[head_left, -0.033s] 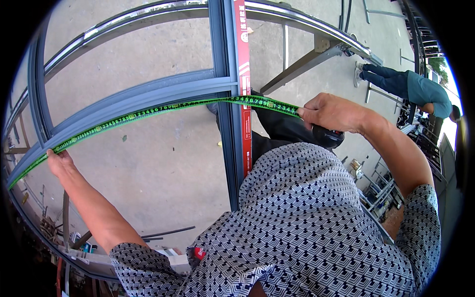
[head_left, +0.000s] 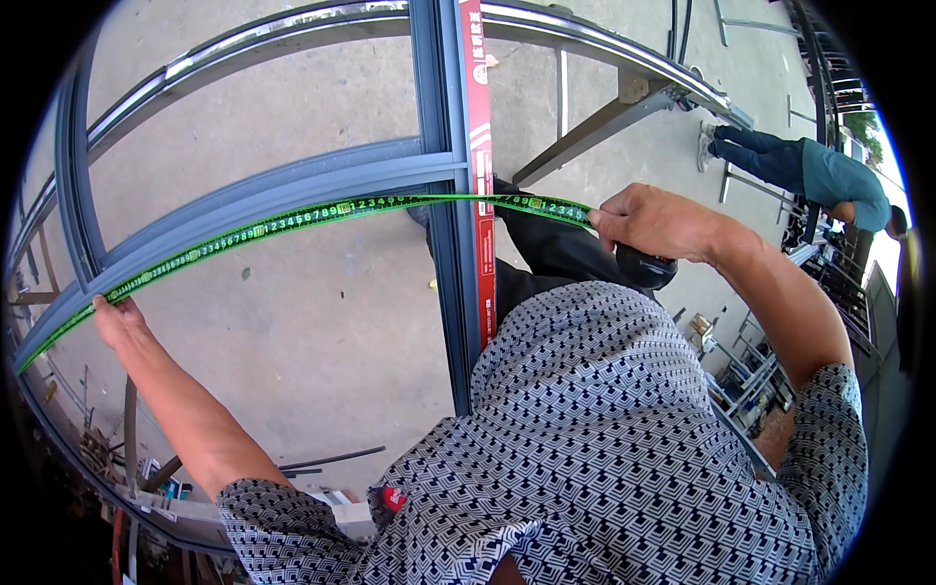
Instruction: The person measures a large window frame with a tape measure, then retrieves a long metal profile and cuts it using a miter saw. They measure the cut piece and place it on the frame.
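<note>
A bright green tape measure blade (head_left: 283, 226) with dark markings stretches across the view, along the grey metal window-like frame (head_left: 263, 182). At the far left, my left hand (head_left: 119, 320) pinches the blade against the frame's edge; the blade runs on past it to the rim. My right hand (head_left: 639, 219) is closed around the black tape measure case (head_left: 647, 269), its thumb and finger at the blade. Between the hands, the blade crosses the frame's upright bar (head_left: 436, 97) and its red printed strip (head_left: 478, 117), turning nearly edge-on there.
A long metal rail (head_left: 292, 27) with a slanted brace (head_left: 585, 136) runs behind the frame. At far right another person (head_left: 829, 175) in a teal shirt stands turned away. Metal pieces (head_left: 756, 366) lie at lower right, and dark bars (head_left: 331, 456) lie on the floor at lower left.
The blade's twist has shifted right, from left of the upright bar to over the red strip. Both hands stay almost where they were.
</note>
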Action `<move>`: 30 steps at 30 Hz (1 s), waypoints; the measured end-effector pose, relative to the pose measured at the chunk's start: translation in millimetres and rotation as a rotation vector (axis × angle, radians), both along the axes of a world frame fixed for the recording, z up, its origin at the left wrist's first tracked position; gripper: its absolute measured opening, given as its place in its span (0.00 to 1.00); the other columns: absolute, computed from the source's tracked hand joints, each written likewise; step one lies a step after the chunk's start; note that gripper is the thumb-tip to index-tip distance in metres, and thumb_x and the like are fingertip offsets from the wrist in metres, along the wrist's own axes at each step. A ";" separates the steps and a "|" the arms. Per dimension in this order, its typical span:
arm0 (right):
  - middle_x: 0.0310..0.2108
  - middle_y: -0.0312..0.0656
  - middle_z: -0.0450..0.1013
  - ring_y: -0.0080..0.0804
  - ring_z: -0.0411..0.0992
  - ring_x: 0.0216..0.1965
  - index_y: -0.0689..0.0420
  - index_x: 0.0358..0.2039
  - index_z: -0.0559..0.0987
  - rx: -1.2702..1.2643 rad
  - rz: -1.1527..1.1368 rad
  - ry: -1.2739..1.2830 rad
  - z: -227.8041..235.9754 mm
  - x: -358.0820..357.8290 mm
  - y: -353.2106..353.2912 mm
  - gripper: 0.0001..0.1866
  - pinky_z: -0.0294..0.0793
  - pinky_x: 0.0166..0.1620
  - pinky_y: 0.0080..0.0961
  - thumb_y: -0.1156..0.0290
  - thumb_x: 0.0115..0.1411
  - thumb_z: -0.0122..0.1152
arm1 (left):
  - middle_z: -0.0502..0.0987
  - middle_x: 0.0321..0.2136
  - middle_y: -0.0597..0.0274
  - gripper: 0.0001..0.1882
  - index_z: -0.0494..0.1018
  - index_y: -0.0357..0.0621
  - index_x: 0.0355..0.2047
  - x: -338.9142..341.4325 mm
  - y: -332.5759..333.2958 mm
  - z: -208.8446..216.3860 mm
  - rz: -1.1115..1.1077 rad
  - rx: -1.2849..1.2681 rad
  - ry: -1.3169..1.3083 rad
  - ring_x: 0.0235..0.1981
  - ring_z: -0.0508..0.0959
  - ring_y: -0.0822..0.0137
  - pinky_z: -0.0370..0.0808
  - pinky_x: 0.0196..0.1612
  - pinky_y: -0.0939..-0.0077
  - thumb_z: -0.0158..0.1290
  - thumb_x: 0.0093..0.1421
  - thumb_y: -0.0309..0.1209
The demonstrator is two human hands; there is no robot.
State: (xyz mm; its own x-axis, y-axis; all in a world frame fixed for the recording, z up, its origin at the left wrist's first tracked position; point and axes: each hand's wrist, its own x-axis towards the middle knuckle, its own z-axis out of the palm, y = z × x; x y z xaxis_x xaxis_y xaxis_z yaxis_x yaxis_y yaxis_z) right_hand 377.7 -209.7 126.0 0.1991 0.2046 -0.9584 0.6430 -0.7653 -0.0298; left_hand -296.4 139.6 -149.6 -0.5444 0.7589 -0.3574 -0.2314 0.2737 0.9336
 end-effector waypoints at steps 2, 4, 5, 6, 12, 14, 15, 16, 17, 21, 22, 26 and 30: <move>0.19 0.37 0.68 0.26 0.66 0.25 0.58 0.28 0.81 0.013 -0.024 -0.002 -2.9 5.2 -7.0 0.25 0.66 0.32 0.29 0.52 0.72 0.46 | 0.79 0.41 0.52 0.14 0.69 0.31 0.49 -6.1 2.5 -2.8 0.004 -0.011 0.014 0.39 0.81 0.59 0.83 0.41 0.68 0.42 0.72 0.31; 0.23 0.41 0.70 0.31 0.70 0.29 0.58 0.31 0.80 0.028 -0.027 0.007 -3.1 7.9 -11.1 0.24 0.69 0.36 0.31 0.53 0.72 0.43 | 0.79 0.41 0.51 0.14 0.69 0.30 0.49 -12.0 2.2 -6.7 0.011 -0.005 0.011 0.38 0.82 0.59 0.84 0.39 0.69 0.42 0.72 0.30; 0.24 0.42 0.71 0.33 0.71 0.31 0.58 0.32 0.79 0.064 0.008 0.006 -6.0 8.6 -15.7 0.24 0.69 0.38 0.33 0.53 0.72 0.42 | 0.79 0.40 0.51 0.14 0.69 0.30 0.48 -14.3 1.8 -8.9 0.014 0.004 0.000 0.37 0.82 0.59 0.84 0.39 0.69 0.42 0.72 0.30; 0.26 0.43 0.71 0.36 0.72 0.32 0.58 0.33 0.78 0.101 0.043 0.006 -10.0 9.4 -21.0 0.24 0.70 0.39 0.35 0.54 0.73 0.41 | 0.79 0.40 0.51 0.14 0.69 0.31 0.48 -17.2 0.9 -10.3 0.018 0.013 -0.010 0.37 0.82 0.60 0.84 0.38 0.70 0.42 0.72 0.31; 0.29 0.48 0.73 0.46 0.74 0.35 0.57 0.38 0.75 0.214 0.251 0.084 -19.0 18.9 -42.5 0.24 0.71 0.45 0.41 0.50 0.74 0.38 | 0.80 0.39 0.52 0.12 0.70 0.32 0.46 -8.4 -9.8 9.2 0.016 0.040 -0.032 0.37 0.82 0.61 0.84 0.37 0.70 0.44 0.72 0.30; 0.30 0.48 0.74 0.46 0.74 0.36 0.57 0.40 0.74 0.230 0.269 0.142 -21.5 23.0 -50.1 0.25 0.71 0.45 0.41 0.47 0.73 0.38 | 0.79 0.38 0.54 0.12 0.71 0.33 0.45 0.7 -13.0 25.0 0.042 0.007 -0.017 0.36 0.81 0.62 0.83 0.36 0.70 0.46 0.71 0.31; 0.30 0.48 0.74 0.46 0.74 0.36 0.57 0.40 0.74 0.235 0.274 0.172 -22.5 23.9 -52.9 0.26 0.71 0.45 0.41 0.46 0.73 0.37 | 0.79 0.37 0.55 0.12 0.71 0.34 0.44 0.4 -14.2 32.6 0.057 -0.009 -0.008 0.36 0.80 0.63 0.82 0.36 0.70 0.48 0.70 0.32; 0.30 0.48 0.74 0.45 0.74 0.36 0.57 0.41 0.74 0.240 0.280 0.201 -23.3 23.9 -54.7 0.27 0.72 0.45 0.41 0.44 0.73 0.37 | 0.78 0.36 0.56 0.12 0.71 0.34 0.44 -9.5 -12.7 33.7 0.091 -0.020 -0.004 0.35 0.80 0.63 0.82 0.36 0.70 0.48 0.70 0.32; 0.31 0.48 0.73 0.45 0.73 0.36 0.56 0.41 0.74 0.241 0.260 0.243 -22.7 24.1 -57.2 0.26 0.72 0.44 0.41 0.45 0.73 0.38 | 0.78 0.36 0.57 0.12 0.71 0.34 0.43 -27.8 -11.8 38.4 0.128 -0.025 0.006 0.34 0.80 0.63 0.81 0.35 0.70 0.49 0.70 0.33; 0.31 0.47 0.73 0.43 0.73 0.38 0.56 0.42 0.74 0.250 0.215 0.346 -23.6 12.1 -68.2 0.25 0.72 0.43 0.39 0.43 0.69 0.48 | 0.76 0.32 0.59 0.11 0.72 0.35 0.41 -39.0 -16.3 64.8 0.176 -0.077 0.069 0.32 0.78 0.64 0.80 0.34 0.70 0.50 0.70 0.33; 0.33 0.48 0.74 0.44 0.74 0.39 0.57 0.43 0.74 0.259 0.278 0.345 -19.4 7.0 -66.5 0.26 0.72 0.44 0.40 0.43 0.68 0.50 | 0.75 0.30 0.60 0.11 0.72 0.37 0.38 -37.7 -18.3 70.7 0.168 -0.072 0.045 0.31 0.77 0.65 0.80 0.33 0.70 0.49 0.70 0.33; 0.36 0.50 0.74 0.49 0.75 0.40 0.58 0.44 0.74 0.353 0.351 0.349 -21.9 0.5 -71.1 0.19 0.72 0.43 0.41 0.57 0.60 0.58 | 0.71 0.26 0.63 0.11 0.68 0.41 0.31 -73.5 -25.2 94.2 0.107 -0.048 0.008 0.27 0.74 0.65 0.78 0.32 0.70 0.46 0.71 0.33; 0.37 0.52 0.75 0.52 0.75 0.41 0.59 0.46 0.73 0.486 0.295 0.317 -19.5 -6.9 -75.8 0.18 0.73 0.46 0.42 0.65 0.57 0.57 | 0.70 0.26 0.63 0.11 0.68 0.40 0.32 -108.7 -22.8 117.3 0.113 -0.035 0.040 0.27 0.73 0.65 0.77 0.33 0.68 0.46 0.71 0.32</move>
State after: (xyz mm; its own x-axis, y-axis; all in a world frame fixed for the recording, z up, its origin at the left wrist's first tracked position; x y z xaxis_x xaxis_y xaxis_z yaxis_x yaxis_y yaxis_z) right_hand 370.8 -285.5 106.6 -0.2086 0.6328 -0.7457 0.7272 -0.4095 -0.5509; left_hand -405.0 116.8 -32.3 -0.6403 0.6789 -0.3592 -0.2258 0.2807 0.9329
